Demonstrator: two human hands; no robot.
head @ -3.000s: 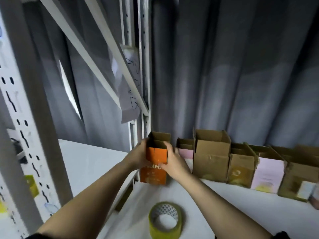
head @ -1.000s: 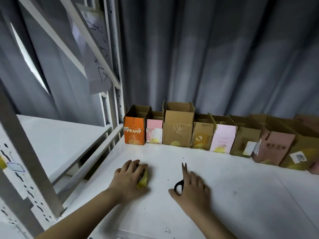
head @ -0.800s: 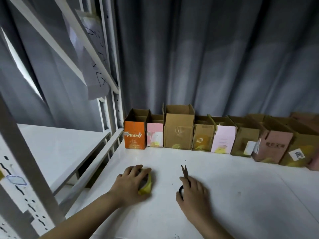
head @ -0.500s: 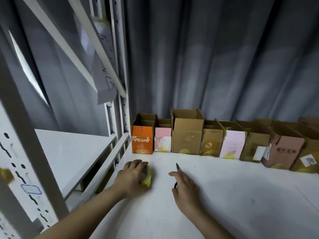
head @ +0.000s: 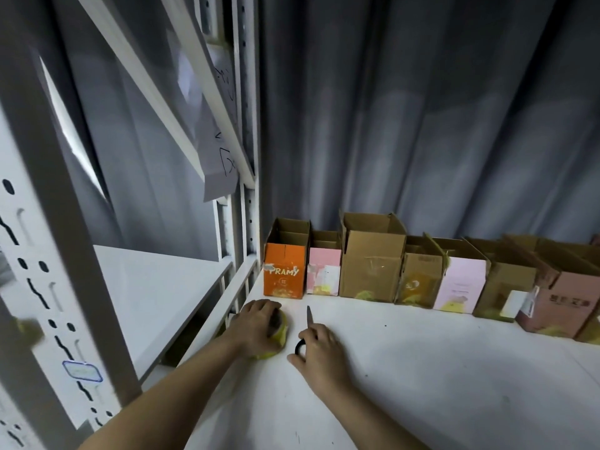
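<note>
My left hand (head: 256, 326) lies curled over a yellow roll of tape (head: 281, 331) that rests flat on the white shelf (head: 438, 368). Just to its right, my right hand (head: 319, 350) covers a pair of scissors (head: 307, 319) with black handles; the blades point away from me and one black loop shows beside my thumb. An orange box (head: 285, 275) marked PRAMY stands open-topped at the left end of a row of boxes along the back.
The row continues rightward with a small pink box (head: 324, 274), a taller brown carton (head: 371, 264), and several more open cartons. A white perforated upright (head: 246, 222) with a hanging paper note (head: 217, 151) borders the shelf's left. Grey curtain hangs behind.
Three seconds ago both hands held the orange box at the back of the shelf. Since then the left hand has taken the tape roll and the right the scissors, sliding them toward the boxes.
</note>
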